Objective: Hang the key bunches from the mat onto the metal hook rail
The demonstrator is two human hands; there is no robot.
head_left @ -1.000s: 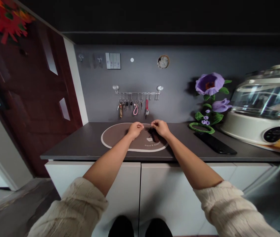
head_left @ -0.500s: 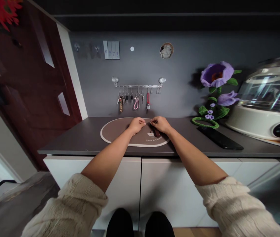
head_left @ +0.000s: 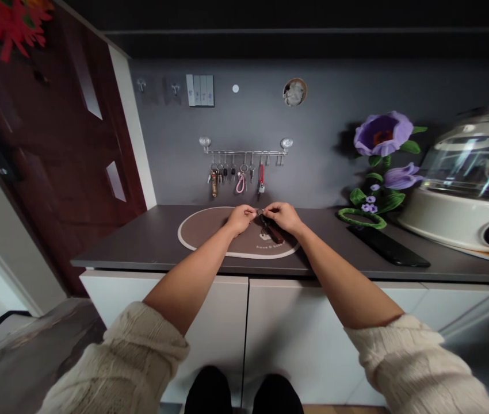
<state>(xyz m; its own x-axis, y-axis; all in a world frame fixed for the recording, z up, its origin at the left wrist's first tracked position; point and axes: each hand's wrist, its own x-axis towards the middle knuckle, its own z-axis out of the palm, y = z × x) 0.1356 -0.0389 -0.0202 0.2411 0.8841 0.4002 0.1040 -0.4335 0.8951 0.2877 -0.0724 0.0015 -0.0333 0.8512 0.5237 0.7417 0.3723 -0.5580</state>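
Note:
My left hand [head_left: 241, 219] and my right hand [head_left: 285, 217] meet above the brown oval mat [head_left: 203, 229]. Between my fingertips is a small metal key ring [head_left: 260, 211], pinched from both sides. A dark red-brown key fob [head_left: 275, 234] hangs below my right fingers, with small keys [head_left: 264, 229] beside it, over the mat's printed picture. Whether the fob touches the mat I cannot tell. Behind my hands, a clear hook rail [head_left: 247, 153] on the wall carries several key sets, one with a pink loop [head_left: 240, 183] and one with a red strap [head_left: 261, 172].
On the right of the counter [head_left: 123, 236] lies a black phone [head_left: 389, 246]. Beside it stand purple felt flowers [head_left: 383, 135] and a cream appliance with a clear top [head_left: 447, 213]. White cabinet doors [head_left: 210, 322] are below; a dark red door [head_left: 67, 144] is at left.
The fob and keys now hang more in view below my right hand, and the ring shows between my fingertips. The view has shifted slightly.

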